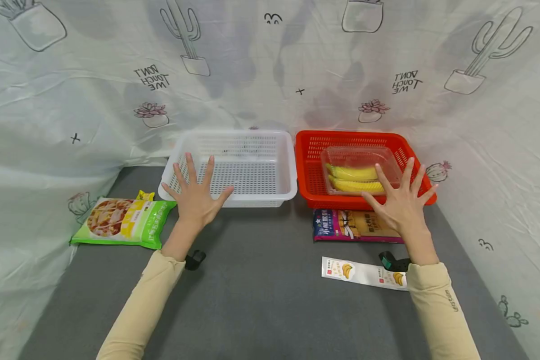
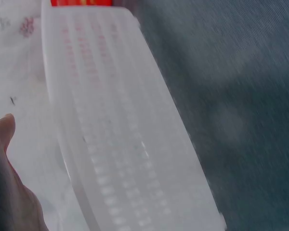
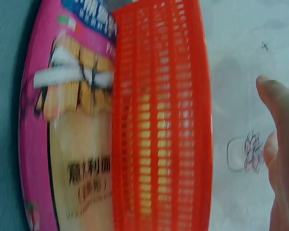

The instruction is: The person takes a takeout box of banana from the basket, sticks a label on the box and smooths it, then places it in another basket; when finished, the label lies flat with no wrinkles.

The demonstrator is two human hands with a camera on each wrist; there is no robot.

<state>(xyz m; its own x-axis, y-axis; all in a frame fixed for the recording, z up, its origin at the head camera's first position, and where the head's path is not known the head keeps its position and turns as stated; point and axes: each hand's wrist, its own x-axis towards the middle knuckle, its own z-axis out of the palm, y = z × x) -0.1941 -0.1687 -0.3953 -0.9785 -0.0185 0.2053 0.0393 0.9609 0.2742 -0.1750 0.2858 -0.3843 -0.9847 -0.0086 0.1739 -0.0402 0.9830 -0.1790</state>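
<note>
With fingers spread wide, my left hand [image 1: 197, 200] hovers over the near left part of a white plastic basket [image 1: 288, 192]; nothing is in its grasp. My right hand [image 1: 400, 205], fingers also spread and holding nothing, is above the near right side of a red plastic basket [image 1: 308, 200]. Inside the red basket lies a clear plastic tray [image 1: 357, 156] with two yellow banana-like pieces [image 1: 353, 173]. In the right wrist view, the red basket's slotted wall [image 3: 161, 120] stands beside a magenta-edged food packet [image 3: 82, 144]. The white basket's side [image 2: 120, 110] fills the left wrist view.
A green food bag [image 1: 130, 222] lies at the left, with a small yellow packet [image 1: 145, 195] behind it. The magenta packet [image 1: 342, 225] lies before the red basket. A white strip with banana pictures [image 1: 364, 272] rests nearer. A patterned curtain [image 1: 261, 65] hangs behind.
</note>
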